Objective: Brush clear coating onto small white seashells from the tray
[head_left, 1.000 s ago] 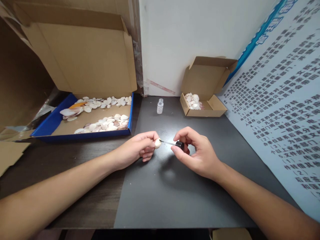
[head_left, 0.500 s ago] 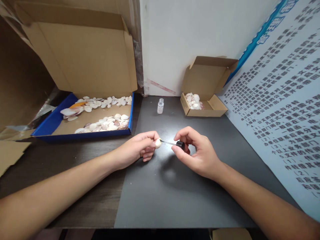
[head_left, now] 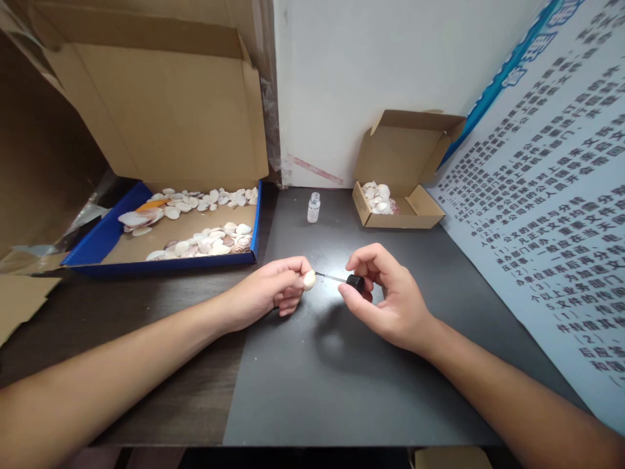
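Between the thumb and fingers of my left hand [head_left: 280, 286] is a small whitish seashell [head_left: 309, 280], partly covered by the fingertips. My right hand [head_left: 390, 293] pinches the black cap of a thin brush applicator [head_left: 355, 283]. Its clear stem points left, and the dark brush tip sits at the shell's right edge; whether the two touch I cannot tell. Beyond my hands a small clear glass bottle [head_left: 313, 210] with a white label stands upright and uncapped on the dark grey mat [head_left: 371, 391].
At the left, an open blue-sided cardboard box [head_left: 161, 263] holds many pale shells and an orange piece. A smaller open brown box [head_left: 403, 220] with white shells stands at the back right. A printed board [head_left: 547, 215] slopes along the right; a white wall panel [head_left: 371, 65] rises behind.
My right hand has drawn the brush slightly to the right, so its tip has moved from over the shell to its edge. My left hand and the shell stay put.
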A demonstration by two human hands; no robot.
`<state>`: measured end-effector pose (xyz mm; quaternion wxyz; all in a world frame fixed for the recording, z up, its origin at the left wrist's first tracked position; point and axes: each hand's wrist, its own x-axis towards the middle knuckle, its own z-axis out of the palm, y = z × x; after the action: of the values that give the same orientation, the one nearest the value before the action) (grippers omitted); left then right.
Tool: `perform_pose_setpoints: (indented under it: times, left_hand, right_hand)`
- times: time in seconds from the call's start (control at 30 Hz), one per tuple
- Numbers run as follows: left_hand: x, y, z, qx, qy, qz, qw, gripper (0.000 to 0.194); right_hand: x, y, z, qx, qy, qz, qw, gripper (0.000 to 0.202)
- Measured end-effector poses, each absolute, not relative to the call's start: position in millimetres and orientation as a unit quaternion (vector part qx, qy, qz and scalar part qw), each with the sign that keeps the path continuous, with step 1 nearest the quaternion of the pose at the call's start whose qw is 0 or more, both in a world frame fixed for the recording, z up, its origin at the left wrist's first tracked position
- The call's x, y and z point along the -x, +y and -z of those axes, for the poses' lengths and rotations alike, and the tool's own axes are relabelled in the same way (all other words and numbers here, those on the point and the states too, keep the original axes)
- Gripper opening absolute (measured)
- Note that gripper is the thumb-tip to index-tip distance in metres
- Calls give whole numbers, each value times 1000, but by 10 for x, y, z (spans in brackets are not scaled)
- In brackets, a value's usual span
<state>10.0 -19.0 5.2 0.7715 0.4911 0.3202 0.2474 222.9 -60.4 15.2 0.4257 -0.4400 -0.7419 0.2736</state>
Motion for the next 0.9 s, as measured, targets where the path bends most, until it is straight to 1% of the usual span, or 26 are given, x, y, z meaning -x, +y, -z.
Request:
perform_pose_setpoints:
  times: [0.1, 0.33, 0.57, 0.9]
  left_hand:
    - [-95, -187, -42, -492, 319, -248, 771, 12]
    - [-86, -180, -25, -494, 313, -248, 772, 13]
    - [-90, -184, -36, -495, 313, -246, 772, 17]
    - [-93, -184, -34, -492, 309, -248, 775, 17]
  right_hand:
    - [-2227, -608, -155, 436, -744, -274, 426, 21]
    - [-2228, -602, -136, 425, -743, -287, 431, 21]
    - [-2241, -601, -121, 422, -743, -293, 429, 22]
    - [-2242, -598, -117, 422, -746, -299, 419, 19]
